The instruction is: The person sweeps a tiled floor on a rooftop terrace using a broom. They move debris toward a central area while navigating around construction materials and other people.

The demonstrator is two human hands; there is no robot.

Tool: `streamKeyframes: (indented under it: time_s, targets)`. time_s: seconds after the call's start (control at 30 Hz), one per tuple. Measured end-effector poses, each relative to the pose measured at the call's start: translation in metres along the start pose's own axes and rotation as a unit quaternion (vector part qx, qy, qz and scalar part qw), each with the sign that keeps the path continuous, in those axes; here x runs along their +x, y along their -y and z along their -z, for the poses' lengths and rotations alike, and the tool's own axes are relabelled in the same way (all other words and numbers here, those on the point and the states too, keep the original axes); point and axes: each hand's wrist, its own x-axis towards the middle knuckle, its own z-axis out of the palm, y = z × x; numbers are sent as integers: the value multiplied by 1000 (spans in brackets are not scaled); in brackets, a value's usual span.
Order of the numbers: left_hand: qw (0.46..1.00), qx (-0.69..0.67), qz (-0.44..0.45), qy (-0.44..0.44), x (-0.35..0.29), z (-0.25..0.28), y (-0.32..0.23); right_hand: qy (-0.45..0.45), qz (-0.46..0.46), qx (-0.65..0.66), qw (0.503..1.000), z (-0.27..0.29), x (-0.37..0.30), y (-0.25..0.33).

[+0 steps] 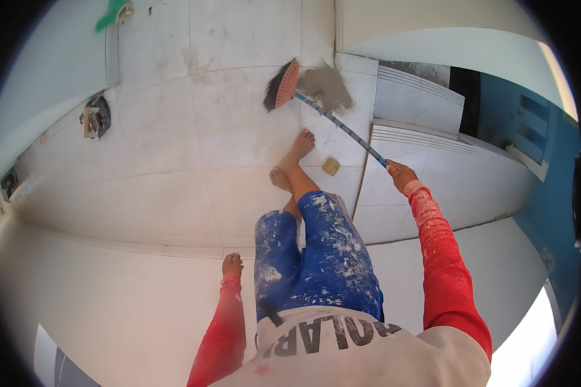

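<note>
In my right hand (pixel 401 175) is the end of a broom's striped blue handle (pixel 342 126), fingers wrapped round it. The broom's pink head (pixel 287 84) rests on the tiled floor, dark bristles (pixel 274 89) facing left. Just right of the head lies a heap of grey dust (pixel 329 89). My left hand (pixel 232 264) hangs low beside my blue, paint-spattered shorts, fingers curled, with nothing seen in it. A small yellowish square piece (pixel 331 166) lies near my bare feet (pixel 297 151).
Tiled steps (pixel 419 142) rise on the right, by a blue wall (pixel 497 116). A black bag with things in it (pixel 95 118) stands at the left wall. A green item (pixel 113 14) is at the upper left. Smudges of dust mark the pale floor tiles (pixel 161 122).
</note>
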Motion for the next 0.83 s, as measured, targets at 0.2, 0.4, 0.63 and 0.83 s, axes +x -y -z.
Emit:
streamKeyframes:
  time_s: [0.2, 0.4, 0.63, 0.83]
  targets:
    - [999, -31, 18, 17, -18, -30, 38, -68, -64, -32, 995, 25, -97, -37]
    - [1000, 11, -11, 23, 3, -47, 24, -40, -71, 126, 989, 28, 35, 49]
    - [998, -28, -39, -32, -23, -40, 92, 27, -235, 246, 940, -64, -50, -33]
    - [998, 66, -20, -4, -3, -47, 199, -122, -4, 11, 992, -93, -130, -88]
